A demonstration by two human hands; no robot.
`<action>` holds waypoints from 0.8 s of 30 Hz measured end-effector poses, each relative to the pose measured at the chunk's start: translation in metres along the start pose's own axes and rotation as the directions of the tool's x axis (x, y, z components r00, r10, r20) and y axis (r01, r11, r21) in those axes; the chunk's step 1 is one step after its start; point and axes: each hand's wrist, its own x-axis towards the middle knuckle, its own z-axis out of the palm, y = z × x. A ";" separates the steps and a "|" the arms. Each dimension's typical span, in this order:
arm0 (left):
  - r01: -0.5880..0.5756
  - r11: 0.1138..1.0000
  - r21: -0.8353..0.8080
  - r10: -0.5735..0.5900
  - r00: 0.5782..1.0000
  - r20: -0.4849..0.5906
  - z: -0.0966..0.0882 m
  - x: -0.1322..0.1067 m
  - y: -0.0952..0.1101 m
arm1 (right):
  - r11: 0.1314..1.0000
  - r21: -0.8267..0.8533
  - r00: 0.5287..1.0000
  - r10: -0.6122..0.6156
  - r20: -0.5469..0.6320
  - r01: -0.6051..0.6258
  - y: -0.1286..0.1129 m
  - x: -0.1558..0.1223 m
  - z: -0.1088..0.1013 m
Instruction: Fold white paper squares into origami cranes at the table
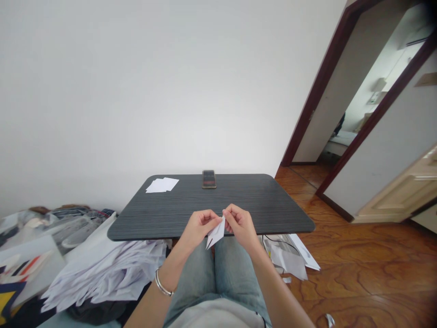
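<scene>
Left grip [200, 225] and right grip [239, 222] pinch paper [216, 234] (white) — visibly folded.

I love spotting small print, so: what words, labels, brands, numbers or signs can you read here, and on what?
No text can be read.
Phone on the table: faint marks, too small to read.
Folded white paper: no writing that I can make out.
White sheets: none visible.

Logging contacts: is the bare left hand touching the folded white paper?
Touching. In the head view, the left hand pinches the folded white paper near its upper edge.
</scene>
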 end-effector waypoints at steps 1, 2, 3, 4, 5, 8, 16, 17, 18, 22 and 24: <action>0.017 0.999 -0.030 -0.017 1.000 0.004 0.000 -0.001 0.000 | 1.000 0.004 1.000 -0.001 -0.011 0.001 0.000 0.000 0.000; 0.034 0.998 -0.054 -0.034 0.999 0.010 0.001 -0.001 0.000 | 1.000 0.007 1.000 -0.002 -0.020 0.002 0.000 0.001 0.000; 0.049 0.996 -0.073 -0.048 0.999 0.017 0.001 -0.002 0.000 | 1.000 0.009 1.000 -0.004 -0.029 0.004 0.000 0.001 -0.001; 0.060 0.995 -0.084 -0.058 0.998 0.024 0.001 -0.002 0.000 | 1.000 0.009 0.999 -0.006 -0.035 0.006 0.000 0.001 -0.001; 0.064 0.994 -0.090 -0.062 0.998 0.028 0.002 -0.003 0.000 | 1.000 0.006 0.999 -0.009 -0.040 0.009 0.000 0.001 -0.001; 0.060 0.994 -0.092 -0.058 0.998 0.020 0.004 -0.002 0.001 | 1.000 -0.010 0.999 -0.024 -0.049 0.023 -0.001 0.001 -0.001; 0.038 0.997 -0.072 -0.036 0.999 0.025 0.004 0.001 -0.002 | 0.999 -0.023 0.999 -0.028 -0.034 0.027 -0.001 0.001 0.000; 0.034 0.997 -0.073 -0.032 0.999 0.030 0.003 0.001 -0.002 | 0.999 -0.018 0.999 -0.027 -0.031 0.027 -0.001 0.001 0.001; 0.031 0.997 -0.074 -0.029 0.999 0.033 0.003 0.001 -0.002 | 1.000 -0.015 0.999 -0.025 -0.030 0.024 -0.001 0.002 0.001; 0.028 0.997 -0.071 -0.025 0.999 0.039 0.001 0.000 -0.001 | 1.000 0.002 1.000 -0.004 -0.030 0.004 -0.001 0.003 0.001; 0.046 0.996 -0.078 -0.043 0.998 0.043 0.001 0.000 -0.001 | 1.000 0.022 0.999 0.001 -0.032 -0.001 -0.001 0.003 0.000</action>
